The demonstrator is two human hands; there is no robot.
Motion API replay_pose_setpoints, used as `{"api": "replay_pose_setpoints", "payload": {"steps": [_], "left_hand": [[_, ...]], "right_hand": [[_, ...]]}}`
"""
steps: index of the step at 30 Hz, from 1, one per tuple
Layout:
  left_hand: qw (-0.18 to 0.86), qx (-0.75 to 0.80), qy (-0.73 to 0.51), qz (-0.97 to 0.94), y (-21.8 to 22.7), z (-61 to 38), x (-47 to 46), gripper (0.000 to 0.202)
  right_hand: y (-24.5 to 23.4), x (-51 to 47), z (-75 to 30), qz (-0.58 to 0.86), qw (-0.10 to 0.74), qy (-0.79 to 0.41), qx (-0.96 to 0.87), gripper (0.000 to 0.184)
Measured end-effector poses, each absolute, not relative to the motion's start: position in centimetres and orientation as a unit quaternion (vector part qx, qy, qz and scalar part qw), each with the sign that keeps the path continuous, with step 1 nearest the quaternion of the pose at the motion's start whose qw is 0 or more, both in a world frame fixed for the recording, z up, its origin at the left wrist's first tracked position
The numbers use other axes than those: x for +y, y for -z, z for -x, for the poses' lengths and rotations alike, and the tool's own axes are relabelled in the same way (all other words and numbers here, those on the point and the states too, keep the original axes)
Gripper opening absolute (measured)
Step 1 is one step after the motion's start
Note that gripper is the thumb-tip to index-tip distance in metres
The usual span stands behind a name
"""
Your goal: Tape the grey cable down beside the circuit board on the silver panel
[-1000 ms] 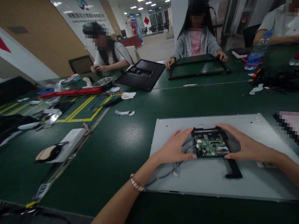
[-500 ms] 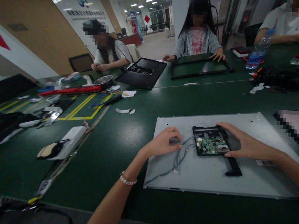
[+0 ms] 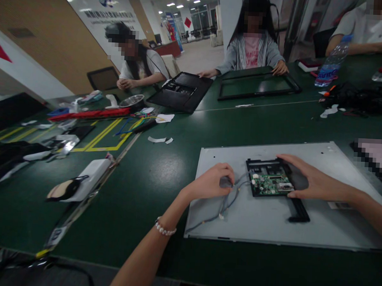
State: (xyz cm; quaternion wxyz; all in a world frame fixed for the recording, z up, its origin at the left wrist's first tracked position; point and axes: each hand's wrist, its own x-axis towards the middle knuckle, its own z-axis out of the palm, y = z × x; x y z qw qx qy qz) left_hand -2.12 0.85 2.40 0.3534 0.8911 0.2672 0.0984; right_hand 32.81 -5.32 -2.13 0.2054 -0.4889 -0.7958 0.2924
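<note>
A green circuit board (image 3: pixel 270 184) sits in a black plastic bracket (image 3: pixel 256 165) on a pale metal panel (image 3: pixel 257 227). Spread along the bracket's right side, my right hand (image 3: pixel 307 179) grips it between thumb and fingers. My left hand (image 3: pixel 215 181), with a beaded bracelet at the wrist, is curled just left of the bracket; its thumb and fingertips pinch together at the grey cables (image 3: pixel 228 204). These cables run from the board's left edge down to the panel's lower left corner. Whatever lies between the left fingertips is partly hidden.
Across the green table, a person holds a black frame (image 3: pixel 260 94), one hand on a black back cover (image 3: pixel 184 91). Another person sits farther left. A white box (image 3: pixel 95 174) lies at left, a bottle (image 3: pixel 332 65) stands at right, and a pixelated dark-edged object (image 3: pixel 376 157) lies beside the panel.
My left fingertips have closed together by the cables, which have shifted slightly. My right hand stays on the bracket. The person opposite has moved a hand onto the black cover.
</note>
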Motion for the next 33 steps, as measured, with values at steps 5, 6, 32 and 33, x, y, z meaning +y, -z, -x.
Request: {"api": "replay_pose_setpoints", "payload": {"steps": [5, 6, 32, 33], "left_hand": [[0.353, 0.263, -0.091, -0.893, -2.4, 2.1, 0.8, 0.016], [0.349, 0.266, -0.085, -0.895, -2.5, 2.1, 0.8, 0.016], [0.4, 0.227, 0.007, -0.888, -3.4, 3.3, 1.2, 0.044], [0.399, 0.227, 0.004, -0.889, -3.4, 3.3, 1.1, 0.045]], "right_hand": [[2.0, -5.3, -32.8, 0.486, 0.212, -0.291, -0.796, 0.098], [2.0, -5.3, -32.8, 0.486, 0.211, -0.29, -0.797, 0.098], [2.1, -5.5, -32.7, 0.486, 0.209, -0.267, -0.805, 0.094], [2.0, -5.5, -32.7, 0.488, 0.208, -0.267, -0.804, 0.094]]}}
